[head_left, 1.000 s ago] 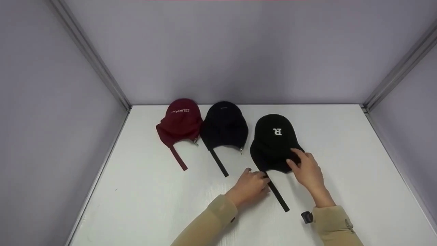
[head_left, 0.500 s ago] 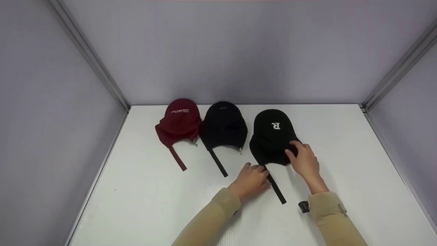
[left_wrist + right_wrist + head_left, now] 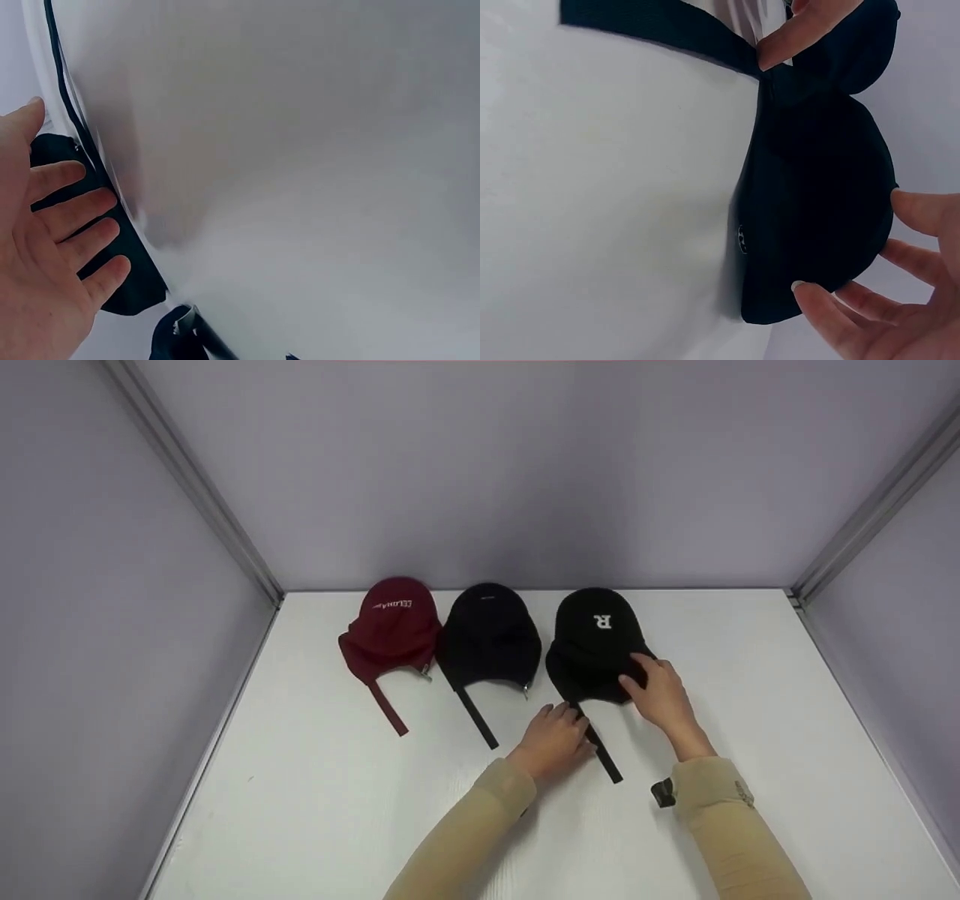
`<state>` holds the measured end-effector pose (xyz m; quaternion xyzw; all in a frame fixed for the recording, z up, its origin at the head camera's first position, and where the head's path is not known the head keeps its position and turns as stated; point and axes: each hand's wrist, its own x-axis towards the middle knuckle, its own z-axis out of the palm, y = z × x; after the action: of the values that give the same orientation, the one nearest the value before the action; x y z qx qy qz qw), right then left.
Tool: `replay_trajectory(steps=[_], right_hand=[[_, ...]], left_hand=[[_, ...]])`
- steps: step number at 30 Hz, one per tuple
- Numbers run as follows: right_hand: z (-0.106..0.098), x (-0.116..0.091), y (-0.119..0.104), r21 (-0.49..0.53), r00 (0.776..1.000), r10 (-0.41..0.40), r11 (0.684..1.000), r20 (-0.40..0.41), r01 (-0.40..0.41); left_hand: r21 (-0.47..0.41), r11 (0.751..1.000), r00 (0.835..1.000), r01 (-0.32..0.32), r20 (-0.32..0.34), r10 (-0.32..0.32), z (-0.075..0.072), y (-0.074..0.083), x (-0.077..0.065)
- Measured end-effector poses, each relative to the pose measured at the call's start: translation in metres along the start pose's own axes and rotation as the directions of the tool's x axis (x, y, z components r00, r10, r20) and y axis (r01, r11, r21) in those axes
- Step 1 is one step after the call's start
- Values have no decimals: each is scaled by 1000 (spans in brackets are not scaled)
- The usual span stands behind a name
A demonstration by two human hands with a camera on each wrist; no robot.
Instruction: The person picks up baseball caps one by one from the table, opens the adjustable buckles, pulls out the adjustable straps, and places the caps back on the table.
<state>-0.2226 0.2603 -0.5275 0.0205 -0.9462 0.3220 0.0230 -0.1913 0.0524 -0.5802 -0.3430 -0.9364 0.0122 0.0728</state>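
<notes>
A black cap point(image 3: 596, 637) with a white letter R lies on the white table, rightmost of three caps, its strap point(image 3: 606, 761) trailing towards me. My right hand point(image 3: 664, 701) touches the cap's right side. In the right wrist view, the spread fingers of my right hand point(image 3: 900, 300) rest along the cap's edge. My left hand point(image 3: 553, 741) lies over the upper strap, fingertips by the cap's lower left edge. Seen from the left wrist, the fingers of my left hand point(image 3: 56, 225) are nearly straight, with dark fabric point(image 3: 139, 277) behind them.
A navy cap point(image 3: 489, 637) lies left of the black one, touching a red cap point(image 3: 397, 622) beside it. Both have straps pointing towards me. Grey panels point(image 3: 480, 472) stand at the back and both sides of the white table point(image 3: 300, 825).
Both hands have moved away from me towards the back panel, and the black cap has slid along with them. It is now about level with the navy and red caps.
</notes>
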Motion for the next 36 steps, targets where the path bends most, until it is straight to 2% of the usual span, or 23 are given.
replay_trajectory(steps=[2,8,12,24,29,36], right_hand=[[-1,4,1,4,1000,-7,1000,17,7],[0,13,3,18,997,-4,1000,76,3],[1,17,3,17,997,-17,1000,79,15],[4,18,7,29,995,-63,998,75,61],[-1,11,6,28,993,-83,996,79,81],[-10,-1,3,15,993,-103,995,56,102]], left_hand=[[-11,1000,1000,14,11,-14,0,0,2],[-23,998,992,66,105,-63,-4,1,8],[-30,995,986,92,139,-87,-6,1,8],[-73,992,975,101,207,-84,-8,-2,4],[-93,990,975,104,204,-83,-13,-4,3],[-145,982,986,120,130,-101,-22,-13,-8]])
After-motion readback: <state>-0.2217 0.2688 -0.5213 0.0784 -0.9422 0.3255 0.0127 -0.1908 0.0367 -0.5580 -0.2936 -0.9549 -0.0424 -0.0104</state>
